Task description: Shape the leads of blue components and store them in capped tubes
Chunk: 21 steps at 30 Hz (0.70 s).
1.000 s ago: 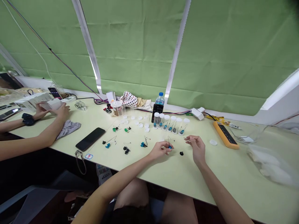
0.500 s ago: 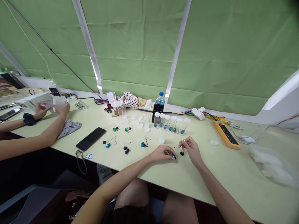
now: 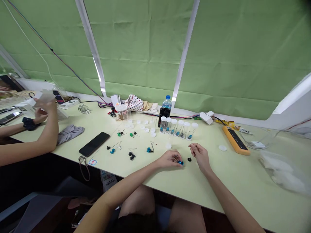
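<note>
My left hand [image 3: 168, 158] rests on the table with its fingers curled around a small blue part with black on it [image 3: 180, 162]. Thin wire-like pieces show between the thumb and fingers. My right hand [image 3: 200, 155] is raised slightly to the right, thumb and fingertips pinched together; whatever they hold is too small or hidden to make out. Below its fingertips lies a small black knob-like part [image 3: 189, 159]. A blue part with a bent wire [image 3: 149, 150] lies left of my left hand. Beyond both hands, capped clear tubes [image 3: 181, 129] with blue parts inside stand in a row.
Several sets of small parts [image 3: 132, 156] and white caps [image 3: 146, 130] lie to the left. A black phone [image 3: 94, 144] lies near the edge. An orange power strip [image 3: 235, 140] and clear bag [image 3: 282, 171] are at right. A co-worker's hands [image 3: 46, 110] handle a white box.
My left fingers have shifted slightly, showing more of the blue part. My right hand's fingers have closed tighter, and the shiny piece at their tips no longer shows. The co-worker's hand has lifted.
</note>
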Tool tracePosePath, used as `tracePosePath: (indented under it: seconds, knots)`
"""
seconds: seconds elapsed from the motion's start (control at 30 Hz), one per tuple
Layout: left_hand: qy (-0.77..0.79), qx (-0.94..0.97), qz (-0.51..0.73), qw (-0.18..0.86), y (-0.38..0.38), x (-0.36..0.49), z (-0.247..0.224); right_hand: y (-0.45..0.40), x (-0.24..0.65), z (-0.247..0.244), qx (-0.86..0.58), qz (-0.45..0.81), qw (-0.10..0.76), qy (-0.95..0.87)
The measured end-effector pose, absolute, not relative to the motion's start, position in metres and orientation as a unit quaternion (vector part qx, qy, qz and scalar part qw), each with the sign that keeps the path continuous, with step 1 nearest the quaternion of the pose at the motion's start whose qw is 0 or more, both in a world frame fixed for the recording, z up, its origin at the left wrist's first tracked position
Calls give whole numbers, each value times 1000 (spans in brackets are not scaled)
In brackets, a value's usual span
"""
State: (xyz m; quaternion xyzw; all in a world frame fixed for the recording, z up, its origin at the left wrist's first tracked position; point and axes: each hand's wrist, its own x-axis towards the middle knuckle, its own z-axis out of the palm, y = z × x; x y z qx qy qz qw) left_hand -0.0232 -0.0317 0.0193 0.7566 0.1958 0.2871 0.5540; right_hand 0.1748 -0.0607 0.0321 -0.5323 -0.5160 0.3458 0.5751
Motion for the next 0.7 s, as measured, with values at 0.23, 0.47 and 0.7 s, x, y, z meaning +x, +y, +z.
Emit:
tracePosePath:
  seconds: [0.23,0.47,0.7]
  knots:
    - [177,786,233,545,-35,-25,21,-60,177,28,-562,290,571,-524]
    - [192,778,217,557,-38,-24,23,-60,178,29,-568,279,566,-529]
    - [169,802,224,527,-36,-25,26,-58,180,24,-570,282,567,-524]
